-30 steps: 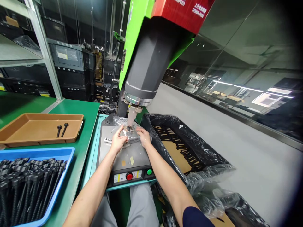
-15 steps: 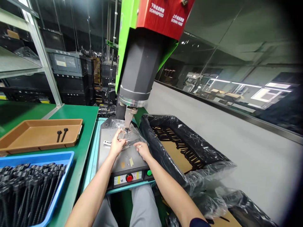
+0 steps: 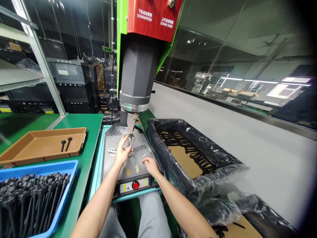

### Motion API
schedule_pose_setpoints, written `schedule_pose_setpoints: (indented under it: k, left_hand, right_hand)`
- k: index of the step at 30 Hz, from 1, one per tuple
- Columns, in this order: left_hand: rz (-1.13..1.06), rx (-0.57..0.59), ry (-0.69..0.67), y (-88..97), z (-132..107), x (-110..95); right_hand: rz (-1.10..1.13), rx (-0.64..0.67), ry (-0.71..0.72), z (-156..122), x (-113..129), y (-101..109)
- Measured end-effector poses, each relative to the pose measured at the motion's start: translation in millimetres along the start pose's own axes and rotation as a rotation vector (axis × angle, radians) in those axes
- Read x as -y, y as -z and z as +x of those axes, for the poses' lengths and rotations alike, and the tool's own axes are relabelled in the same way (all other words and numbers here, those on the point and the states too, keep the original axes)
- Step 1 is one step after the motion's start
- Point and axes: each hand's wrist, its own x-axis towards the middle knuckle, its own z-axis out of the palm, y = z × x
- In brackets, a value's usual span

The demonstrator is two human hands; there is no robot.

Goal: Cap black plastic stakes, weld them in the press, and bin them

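Observation:
My left hand [image 3: 122,151] rests on the grey machine plate [image 3: 128,162], its fingers pinched on a small part [image 3: 130,141] in the fixture right under the press tip [image 3: 130,124]. Crumpled clear film [image 3: 138,138] lies around that fixture. My right hand [image 3: 151,165] lies lower on the plate near its front right corner, fingers loosely curled and holding nothing visible, just above the spot where the green button was. The red button [image 3: 135,185] sits on the front panel between my arms.
A green and red press head [image 3: 141,59] towers above the plate. A blue bin [image 3: 32,195] of black rods lies at the left, with a brown tray [image 3: 42,143] holding two black bolts behind it. A box lined with black plastic [image 3: 193,155], holding several black parts, stands at the right.
My right hand has drawn back from the fixture toward the front panel, covering the green button. My left hand stays at the fixture. The view has tilted slightly.

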Motion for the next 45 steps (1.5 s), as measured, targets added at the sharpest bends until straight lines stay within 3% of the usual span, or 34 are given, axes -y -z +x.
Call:
schedule_pose_setpoints:
  k: [4, 7, 11, 14, 18, 22, 26, 31, 36, 45]
  left_hand:
    - [0.068, -0.015, 0.013, 4.3, -13.7, -7.5]
    - [0.213, -0.081, 0.004, 17.3, -36.3, -10.2]
    - [0.459, -0.369, -0.065, 52.2, -82.2, 0.4]
    - [0.685, -0.519, 0.017, 81.7, -115.6, 21.8]
    - [0.77, -0.386, 0.176, 105.1, -141.5, 55.4]
    - [0.716, -0.324, 0.185, 114.7, -153.3, 72.1]
    - [0.655, -0.223, 0.178, 125.6, -164.2, 71.9]
    - [0.621, -0.181, 0.191, 135.0, -170.6, 71.7]
    - [0.687, -0.178, 0.169, 133.9, -169.8, 74.0]
    - [0.582, -0.182, 0.256, 129.7, -168.1, 62.4]
  right_hand:
    - [0.01, -0.006, 0.031, -5.0, 1.0, 0.5]
    - [0.012, -0.046, 0.055, -15.7, -1.0, 8.5]
    - [-0.135, -0.29, 0.225, -39.8, -16.8, 32.9]
    - [-0.306, -0.4, 0.273, -60.4, -41.1, 48.1]
    - [-0.319, -0.24, 0.194, -82.9, -74.8, 49.4]
    - [-0.302, -0.154, 0.15, -92.6, -90.0, 46.6]
    - [-0.283, -0.096, 0.15, -94.1, -91.1, 52.7]
    - [-0.271, -0.079, 0.152, -94.8, -91.6, 56.3]
    - [-0.267, -0.098, 0.131, -95.1, -92.3, 52.8]
    - [-0.268, -0.077, 0.115, -99.0, -91.2, 53.5]
